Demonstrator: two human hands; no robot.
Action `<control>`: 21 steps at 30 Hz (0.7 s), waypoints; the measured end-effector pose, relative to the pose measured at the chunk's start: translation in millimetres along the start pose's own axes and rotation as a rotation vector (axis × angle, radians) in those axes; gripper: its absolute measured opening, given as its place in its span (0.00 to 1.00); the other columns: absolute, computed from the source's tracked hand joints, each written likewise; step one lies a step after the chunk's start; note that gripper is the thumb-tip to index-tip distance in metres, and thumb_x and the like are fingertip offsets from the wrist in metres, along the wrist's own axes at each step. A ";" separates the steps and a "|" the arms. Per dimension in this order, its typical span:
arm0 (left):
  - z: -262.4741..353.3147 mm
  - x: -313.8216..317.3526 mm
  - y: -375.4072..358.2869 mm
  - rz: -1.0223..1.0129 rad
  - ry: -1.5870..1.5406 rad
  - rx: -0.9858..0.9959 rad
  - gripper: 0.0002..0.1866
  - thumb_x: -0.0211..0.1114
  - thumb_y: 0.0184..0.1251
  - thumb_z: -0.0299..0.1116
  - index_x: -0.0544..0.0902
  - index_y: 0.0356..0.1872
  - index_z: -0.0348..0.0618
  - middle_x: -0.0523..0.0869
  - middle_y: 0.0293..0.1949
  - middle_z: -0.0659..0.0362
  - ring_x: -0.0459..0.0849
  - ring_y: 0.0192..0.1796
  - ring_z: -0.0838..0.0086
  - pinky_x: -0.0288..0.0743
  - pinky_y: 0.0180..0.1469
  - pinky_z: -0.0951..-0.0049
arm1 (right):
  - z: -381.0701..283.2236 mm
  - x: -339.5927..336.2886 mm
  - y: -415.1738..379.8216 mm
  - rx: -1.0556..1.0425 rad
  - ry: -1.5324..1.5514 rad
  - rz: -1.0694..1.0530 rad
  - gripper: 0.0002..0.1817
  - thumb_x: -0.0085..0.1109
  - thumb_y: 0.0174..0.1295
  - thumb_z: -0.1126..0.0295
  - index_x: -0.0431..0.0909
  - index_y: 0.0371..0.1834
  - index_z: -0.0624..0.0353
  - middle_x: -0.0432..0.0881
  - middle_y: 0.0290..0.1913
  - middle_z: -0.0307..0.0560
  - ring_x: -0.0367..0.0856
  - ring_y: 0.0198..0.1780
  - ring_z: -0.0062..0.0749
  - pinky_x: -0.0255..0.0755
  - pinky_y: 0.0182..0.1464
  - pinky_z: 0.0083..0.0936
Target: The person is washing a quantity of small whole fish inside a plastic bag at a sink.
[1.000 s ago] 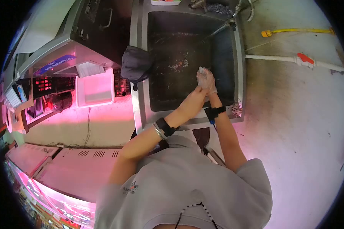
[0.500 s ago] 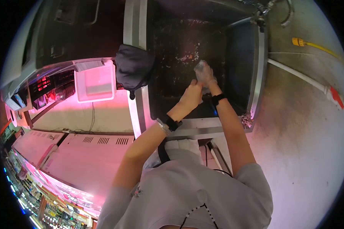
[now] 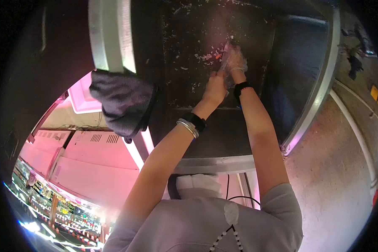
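My left hand (image 3: 215,89) is bare, its fingers closed on thin clear plastic that looks like part of a disposable glove. My right hand (image 3: 236,61) wears a clear plastic glove (image 3: 241,67), loose and wrinkled at the wrist. Its fingers point away from me and are blurred under the plastic, so their grip cannot be made out. Both hands are close together above the dark sink basin (image 3: 189,138). White and orange scraps (image 3: 208,56) lie on the basin's bottom, just beyond my fingers.
A dark grey cloth (image 3: 124,98) hangs over the metal rim (image 3: 107,38) on the left. The sink's right rim (image 3: 325,80) runs beside the wall, with a white pipe (image 3: 353,117) beyond. A pink-lit white tub (image 3: 82,94) stands at the left.
The view has moved closer over the sink, so the basin looks larger. Both hands stay together, the left still gripping plastic near the gloved right hand.
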State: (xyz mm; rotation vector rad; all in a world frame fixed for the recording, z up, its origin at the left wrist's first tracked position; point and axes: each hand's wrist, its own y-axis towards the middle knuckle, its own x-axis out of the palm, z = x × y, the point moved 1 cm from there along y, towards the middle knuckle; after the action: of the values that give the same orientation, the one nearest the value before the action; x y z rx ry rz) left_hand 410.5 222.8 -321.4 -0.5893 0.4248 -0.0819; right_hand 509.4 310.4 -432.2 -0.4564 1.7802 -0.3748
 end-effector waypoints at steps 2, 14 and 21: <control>-8.7 5.8 4.4 -0.012 -0.037 -0.027 0.16 0.54 0.49 0.15 0.73 0.42 0.35 0.76 0.40 0.42 0.75 0.45 0.46 0.71 0.46 0.55 | -13.6 -12.9 -6.6 0.020 -0.037 0.085 0.17 0.51 0.54 0.68 0.71 0.49 0.56 0.71 0.52 0.56 0.72 0.50 0.52 0.69 0.51 0.44; -12.0 11.0 1.7 0.031 -0.008 0.034 0.15 0.57 0.48 0.16 0.73 0.41 0.35 0.76 0.40 0.42 0.75 0.45 0.47 0.71 0.46 0.58 | -16.5 1.5 -17.4 -0.070 -0.056 0.092 0.19 0.52 0.55 0.68 0.70 0.51 0.54 0.72 0.46 0.54 0.73 0.49 0.50 0.69 0.50 0.46; -22.4 10.3 -0.3 -0.022 0.032 -0.045 0.15 0.58 0.50 0.17 0.73 0.42 0.35 0.77 0.41 0.42 0.76 0.47 0.48 0.72 0.47 0.58 | -19.8 24.2 -18.9 0.046 0.012 -0.169 0.16 0.50 0.57 0.67 0.73 0.48 0.59 0.72 0.49 0.58 0.73 0.51 0.54 0.70 0.52 0.42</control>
State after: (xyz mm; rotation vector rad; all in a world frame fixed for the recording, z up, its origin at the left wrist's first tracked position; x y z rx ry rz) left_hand 410.6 208.8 -341.7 -0.6379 0.4523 -0.1030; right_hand 486.9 282.4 -438.6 -0.5742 1.7461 -0.5369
